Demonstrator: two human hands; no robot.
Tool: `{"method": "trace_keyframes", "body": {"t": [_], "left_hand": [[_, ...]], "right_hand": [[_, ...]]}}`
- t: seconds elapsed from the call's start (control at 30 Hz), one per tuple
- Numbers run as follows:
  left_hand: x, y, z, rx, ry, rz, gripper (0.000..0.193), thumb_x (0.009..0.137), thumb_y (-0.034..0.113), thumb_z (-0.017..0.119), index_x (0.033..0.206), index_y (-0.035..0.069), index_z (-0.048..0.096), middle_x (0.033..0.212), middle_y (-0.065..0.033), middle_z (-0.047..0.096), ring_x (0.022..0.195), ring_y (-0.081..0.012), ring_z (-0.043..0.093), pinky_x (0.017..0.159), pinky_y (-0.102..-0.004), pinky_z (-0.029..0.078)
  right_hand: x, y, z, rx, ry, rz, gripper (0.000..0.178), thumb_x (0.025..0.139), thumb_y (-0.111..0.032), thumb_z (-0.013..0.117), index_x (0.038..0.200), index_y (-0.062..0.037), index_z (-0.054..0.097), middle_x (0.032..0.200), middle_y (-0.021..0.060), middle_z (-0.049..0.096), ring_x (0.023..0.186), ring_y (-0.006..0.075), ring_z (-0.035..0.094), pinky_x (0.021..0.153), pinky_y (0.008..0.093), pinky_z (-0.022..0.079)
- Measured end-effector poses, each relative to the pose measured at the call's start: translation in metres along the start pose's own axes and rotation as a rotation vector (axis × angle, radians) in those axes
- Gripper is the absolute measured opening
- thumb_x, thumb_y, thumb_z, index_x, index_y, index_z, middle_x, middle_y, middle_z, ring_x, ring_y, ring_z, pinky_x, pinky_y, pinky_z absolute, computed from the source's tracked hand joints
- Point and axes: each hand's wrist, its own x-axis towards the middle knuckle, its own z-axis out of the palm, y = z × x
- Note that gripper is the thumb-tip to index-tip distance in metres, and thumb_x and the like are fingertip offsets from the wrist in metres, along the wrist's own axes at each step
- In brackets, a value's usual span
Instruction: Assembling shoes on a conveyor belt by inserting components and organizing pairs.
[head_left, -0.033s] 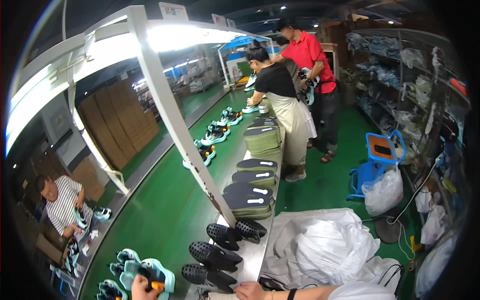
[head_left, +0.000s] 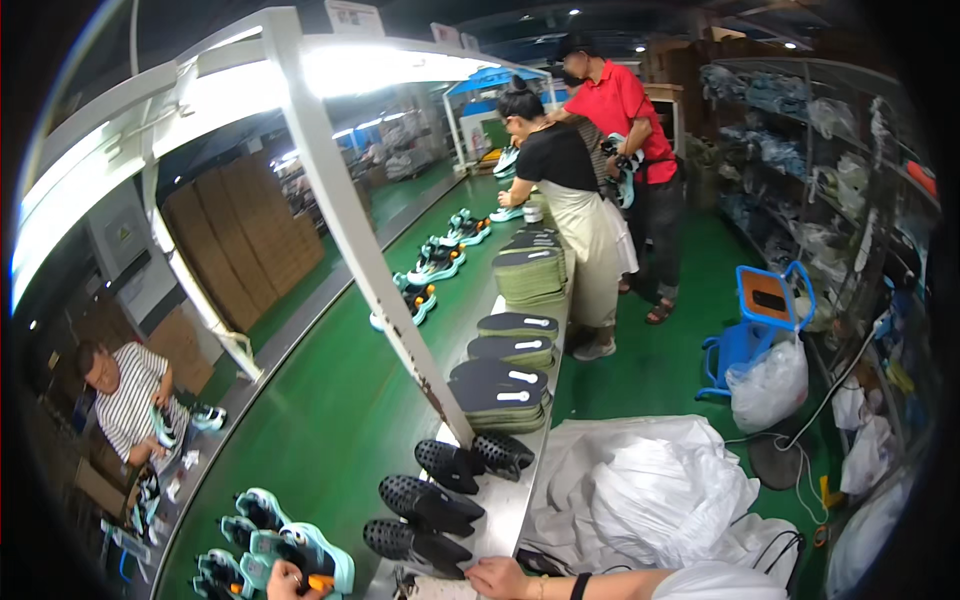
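Note:
At the near end of the green conveyor belt [head_left: 310,440], my left hand [head_left: 287,580] has its fingers closed on a mint-green and black sneaker [head_left: 322,552] with orange at its collar. More sneakers [head_left: 262,510] of this kind lie beside it. Part of that hand is cut off by the lower rim. My right hand [head_left: 497,578] rests with its fingers laid over a whitish surface at the bench edge. Close to it stand several black perforated shoes [head_left: 412,545] on the metal ledge [head_left: 505,500].
Stacked dark insoles [head_left: 500,385] line the ledge, beside a white post [head_left: 345,205]. Further up, a worker in an apron [head_left: 565,180] handles a sneaker near a person in red [head_left: 625,110]. White sheeting [head_left: 670,490], a blue stool [head_left: 770,298] and shelves [head_left: 800,170] are to the right.
The whole view has shifted slightly to the right. My left hand sits a little lower against the sneaker, while my right hand stays at the bench edge.

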Motion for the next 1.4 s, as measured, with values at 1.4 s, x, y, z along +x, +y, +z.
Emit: {"method": "trace_keyframes", "body": {"t": [1.4], "left_hand": [[-0.253, -0.146, 0.158, -0.66, 0.94, -0.667, 0.053, 0.102, 0.039, 0.047, 0.105, -0.012, 0.057, 0.097, -0.016, 0.062, 0.084, -0.0217, 0.055, 0.08, -0.0332, 0.048]], "right_hand": [[0.126, -0.245, -0.025, -0.218, -0.821, -0.203, 0.058, 0.073, -0.051, 0.071, 0.075, 0.0067, 0.067, 0.073, 0.0231, 0.066, 0.07, 0.0378, 0.068, 0.067, 0.0436, 0.056]]}}
